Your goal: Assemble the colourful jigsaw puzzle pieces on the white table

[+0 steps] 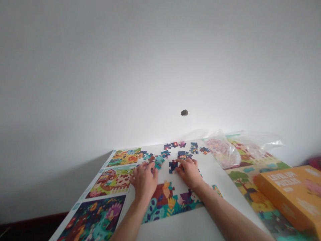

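My right hand (190, 172) has its index finger and thumb at the edge of a dark blue jigsaw puzzle piece (172, 167) on the white table. To the left, my left hand (144, 177) rests with its fingers spread, close to a heap of loose pieces (159, 161); nothing shows in its grip. Between and below both wrists lies a joined puzzle section (164, 205) with flowers and a reddish-brown shape, partly covered by my right forearm. More dark pieces (181, 154) sit just beyond my right hand.
Picture sheets (114, 182) line the table's left side. On the right are a crumpled clear plastic bag (223, 150), a finished-looking animal picture (253, 194) and an orange puzzle box (288, 197). A white wall (150, 83) with a small hole (184, 112) rises behind the table.
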`<state>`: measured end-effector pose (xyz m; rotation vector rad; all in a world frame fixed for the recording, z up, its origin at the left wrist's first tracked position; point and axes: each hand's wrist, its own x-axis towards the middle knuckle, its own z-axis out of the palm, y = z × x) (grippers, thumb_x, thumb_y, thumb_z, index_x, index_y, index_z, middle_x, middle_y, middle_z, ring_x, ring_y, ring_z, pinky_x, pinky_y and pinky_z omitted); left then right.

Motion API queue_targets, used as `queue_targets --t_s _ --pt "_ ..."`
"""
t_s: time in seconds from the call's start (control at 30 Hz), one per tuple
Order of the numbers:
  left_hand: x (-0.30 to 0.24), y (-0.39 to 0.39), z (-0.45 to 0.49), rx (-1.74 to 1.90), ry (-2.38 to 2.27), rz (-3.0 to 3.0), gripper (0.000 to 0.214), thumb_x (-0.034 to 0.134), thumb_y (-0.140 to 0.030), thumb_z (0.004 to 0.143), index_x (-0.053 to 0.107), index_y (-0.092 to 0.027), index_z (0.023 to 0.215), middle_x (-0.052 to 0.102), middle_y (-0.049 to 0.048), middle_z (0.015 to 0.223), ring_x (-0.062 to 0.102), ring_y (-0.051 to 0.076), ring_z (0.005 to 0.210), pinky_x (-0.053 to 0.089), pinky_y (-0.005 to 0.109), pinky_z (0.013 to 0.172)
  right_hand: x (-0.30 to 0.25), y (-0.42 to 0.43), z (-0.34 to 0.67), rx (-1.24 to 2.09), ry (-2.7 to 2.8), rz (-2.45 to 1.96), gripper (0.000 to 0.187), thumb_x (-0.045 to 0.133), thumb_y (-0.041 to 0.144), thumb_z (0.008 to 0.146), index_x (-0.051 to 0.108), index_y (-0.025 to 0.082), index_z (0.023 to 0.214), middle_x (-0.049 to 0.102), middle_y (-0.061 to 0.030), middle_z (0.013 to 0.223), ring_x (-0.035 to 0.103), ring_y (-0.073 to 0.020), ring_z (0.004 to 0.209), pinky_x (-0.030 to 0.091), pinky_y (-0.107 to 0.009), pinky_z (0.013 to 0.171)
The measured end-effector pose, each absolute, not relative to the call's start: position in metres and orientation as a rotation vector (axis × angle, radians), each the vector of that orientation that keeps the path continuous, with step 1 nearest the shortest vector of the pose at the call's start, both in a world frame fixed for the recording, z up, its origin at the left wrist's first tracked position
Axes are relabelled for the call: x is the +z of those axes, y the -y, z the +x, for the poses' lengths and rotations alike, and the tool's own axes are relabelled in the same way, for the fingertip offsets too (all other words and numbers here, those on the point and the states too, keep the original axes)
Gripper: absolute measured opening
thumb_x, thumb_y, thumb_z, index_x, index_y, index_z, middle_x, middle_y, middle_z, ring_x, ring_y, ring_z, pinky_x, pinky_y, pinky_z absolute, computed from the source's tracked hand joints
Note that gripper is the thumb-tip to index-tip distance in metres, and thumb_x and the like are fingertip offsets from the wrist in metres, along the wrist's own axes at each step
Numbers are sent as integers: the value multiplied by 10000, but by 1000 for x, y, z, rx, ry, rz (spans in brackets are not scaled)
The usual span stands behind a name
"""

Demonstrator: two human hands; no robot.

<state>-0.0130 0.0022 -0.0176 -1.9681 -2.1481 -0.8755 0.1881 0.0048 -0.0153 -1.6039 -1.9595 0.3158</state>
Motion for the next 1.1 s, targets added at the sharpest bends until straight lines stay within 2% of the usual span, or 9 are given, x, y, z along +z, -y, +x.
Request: queue_targets --t_s 0.07,0.17,0.3,0.4,0.57,0.7,0.8,0.97,1.1 --pt "-21 -4 -15 -797 2170 -1965 302 564 -296 843 702 -259 1110 599 121 1237 488 332 1177 397 504 967 -15 -6 190 263 1922 -1678 324 552 273 902 619 278 1219 717 -47 993 560 -251 1057 299 -422 968" --pt "-29 -9 -17 -836 1989 -2192 338 554 -252 842 681 -211 1152 616 115 1198 514 275 1163 399 432 1025 -16 -5 192 186 1886 -1745 333 546 260 898 609 272 1224 682 -65 1113 545 -263 1082 301 -439 967" --pt "-32 -14 -20 -1010 1853 -2322 385 463 -77 828 668 -182 1136 638 81 1177 546 205 1138 421 339 1036 -16 -3 192 122 1915 -1734 342 589 242 855 629 272 1194 622 -72 1223 512 -270 1131 313 -448 977" --pt "-28 -14 -23 -983 1993 -2111 466 438 -9 780 658 -182 1154 643 85 1187 554 229 1123 418 379 1029 -16 -2 190 143 2038 -1601 328 606 280 849 647 301 1174 579 -42 1311 454 -270 1222 269 -472 1042" --pt "-23 -10 -24 -754 2257 -1943 415 501 -135 806 644 -214 1188 617 98 1261 519 321 1174 430 502 948 -17 -2 190 250 2193 -1505 261 572 266 871 688 334 1095 612 -15 1287 426 -269 1268 106 -589 1111" --pt "-23 -11 -22 -718 2281 -2034 392 529 -194 820 640 -255 1190 625 91 1234 535 308 1146 440 487 891 -18 -5 193 224 2077 -1619 318 495 155 881 690 317 1074 628 -19 1264 454 -264 1247 68 -665 1084" --pt "-24 -12 -21 -744 2241 -2096 382 532 -189 826 646 -278 1179 640 77 1193 560 277 1097 441 435 864 -16 -5 194 192 2072 -1649 415 478 103 857 657 314 1166 579 -35 1341 396 -283 1312 91 -656 1090" --pt "-22 -9 -19 -771 2168 -2159 328 560 -270 848 653 -275 1163 655 64 1148 572 269 1071 435 401 846 -6 5 189 331 2426 -1289 494 506 342 918 436 404 1403 427 7 1487 229 -331 1421 83 -673 1097" --pt "-20 -9 -19 -761 2171 -2133 297 575 -310 853 666 -274 1133 661 68 1131 583 269 1053 437 383 823 -5 8 187 367 2427 -1265 403 490 447 938 518 401 1338 535 15 1398 282 -345 1395 37 -695 1089"
